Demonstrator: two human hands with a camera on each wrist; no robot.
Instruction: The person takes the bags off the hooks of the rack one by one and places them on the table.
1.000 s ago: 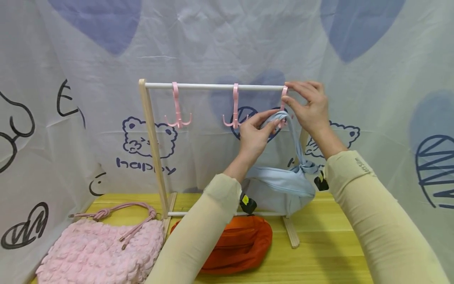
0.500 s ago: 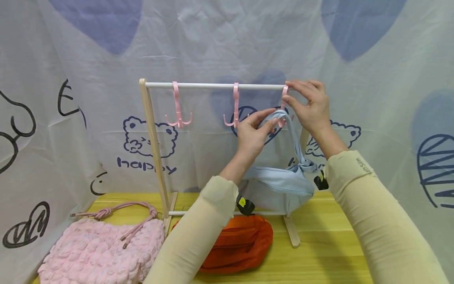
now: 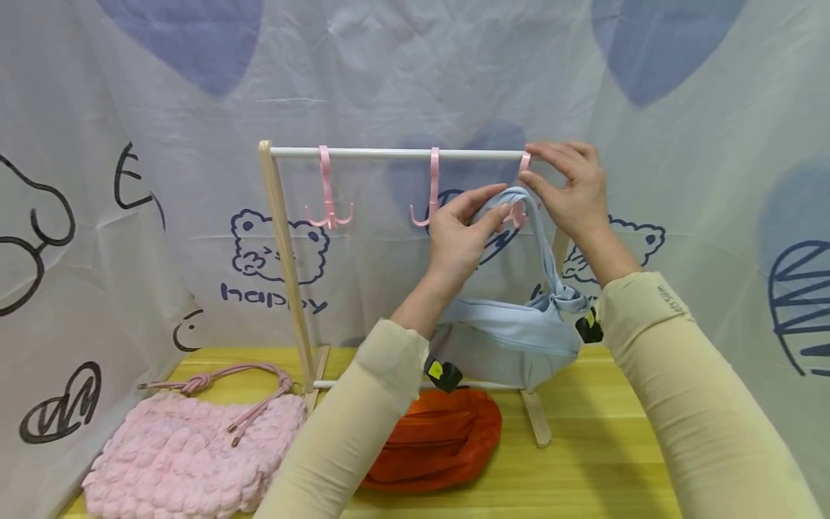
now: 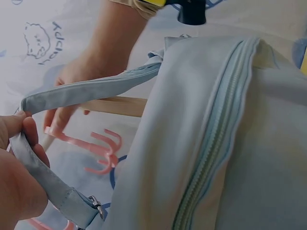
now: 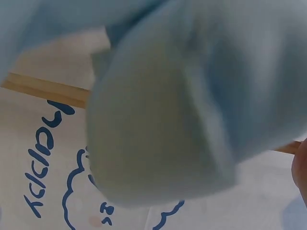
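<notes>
My left hand pinches the strap of a light blue shoulder bag between thumb and fingers. The bag hangs below, knotted at the right end of its strap. With thumb and fingers, my right hand grips the upper part of the rightmost pink hook at the end of the white rail. In the left wrist view the strap forms a loop beside the prongs of that hook, apart from them. The bag blurs across most of the right wrist view.
Two more pink hooks, one on the left and one in the middle, hang from the wooden-legged rack. An orange bag lies under the rack on the yellow table. A puffy pink bag lies front left.
My left hand has lifted the strap slightly, bringing its top higher beside the right hook. My right hand keeps its grip on the hook. The head view has shifted a little.
</notes>
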